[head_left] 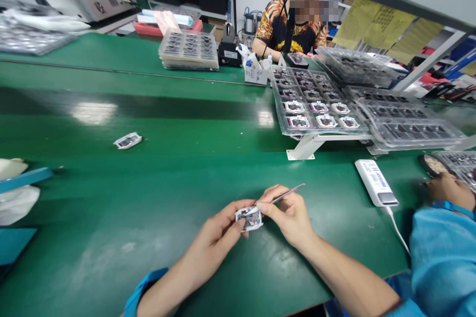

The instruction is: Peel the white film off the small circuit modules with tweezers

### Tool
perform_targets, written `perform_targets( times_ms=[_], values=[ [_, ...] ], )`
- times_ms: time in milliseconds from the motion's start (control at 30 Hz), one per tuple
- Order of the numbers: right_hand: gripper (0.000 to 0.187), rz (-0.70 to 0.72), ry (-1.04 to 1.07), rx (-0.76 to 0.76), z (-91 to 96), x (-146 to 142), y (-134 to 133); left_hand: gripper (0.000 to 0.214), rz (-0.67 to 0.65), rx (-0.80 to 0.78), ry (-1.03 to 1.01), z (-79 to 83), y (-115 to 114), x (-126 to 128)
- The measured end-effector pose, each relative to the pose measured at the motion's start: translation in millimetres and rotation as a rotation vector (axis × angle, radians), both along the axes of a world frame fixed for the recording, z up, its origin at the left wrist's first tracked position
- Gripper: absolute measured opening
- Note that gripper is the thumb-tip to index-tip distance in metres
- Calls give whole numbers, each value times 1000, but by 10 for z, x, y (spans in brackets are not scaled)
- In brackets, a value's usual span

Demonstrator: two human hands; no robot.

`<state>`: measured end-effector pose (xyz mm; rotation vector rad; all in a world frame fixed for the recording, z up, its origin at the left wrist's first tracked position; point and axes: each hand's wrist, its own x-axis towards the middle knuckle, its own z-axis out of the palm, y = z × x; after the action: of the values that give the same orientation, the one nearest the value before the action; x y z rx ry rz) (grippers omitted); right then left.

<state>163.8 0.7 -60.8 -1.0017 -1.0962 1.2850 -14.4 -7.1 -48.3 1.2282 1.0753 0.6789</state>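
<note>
My left hand (217, 233) is closed round a small white-rimmed electronic module (252, 220), its thumb lying across the exposed circuitry. Opposite it, my right hand (293, 220) has tweezers (293, 191) in its grip, their shaft slanting up to the right. The right thumb and finger pinch close to the module's upper right edge; whether they also hold a part of it, I cannot tell. A similar white-framed module (128, 141) lies alone on the green bench (111, 188) to the left.
A clear tray of modules (316, 104) rests on a white stand (307, 147), with more trays (412, 119) beside it. A white corded device (375, 183) lies to the right. A co-worker's hand (448, 190) works at the far right; another person (277, 27) sits across the bench.
</note>
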Motion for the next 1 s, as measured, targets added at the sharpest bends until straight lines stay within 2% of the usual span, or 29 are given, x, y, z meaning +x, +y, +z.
perform_targets(
  times_ms=[167, 367, 533, 767, 867, 1000],
  values=[
    [18, -17, 0, 4, -26, -21, -12, 37, 73, -89, -68, -56, -19, 10],
    [13, -151, -49, 35, -41, -30, -40, 30, 276, -270, -296, 59, -23, 68],
    [10, -156, -79, 46, -57, -46, -58, 32, 295, -275, -340, 90, -45, 106],
    [14, -86, 24, -36, -106, -72, -42, 37, 265, -245, -290, 98, -51, 143],
    [14, -61, 15, 51, -86, -73, -50, 37, 269, -251, -270, 75, -43, 134],
    [7, -66, -175, 335, -24, -41, -78, 34, 256, -261, -232, 35, -32, 97]
  ],
)
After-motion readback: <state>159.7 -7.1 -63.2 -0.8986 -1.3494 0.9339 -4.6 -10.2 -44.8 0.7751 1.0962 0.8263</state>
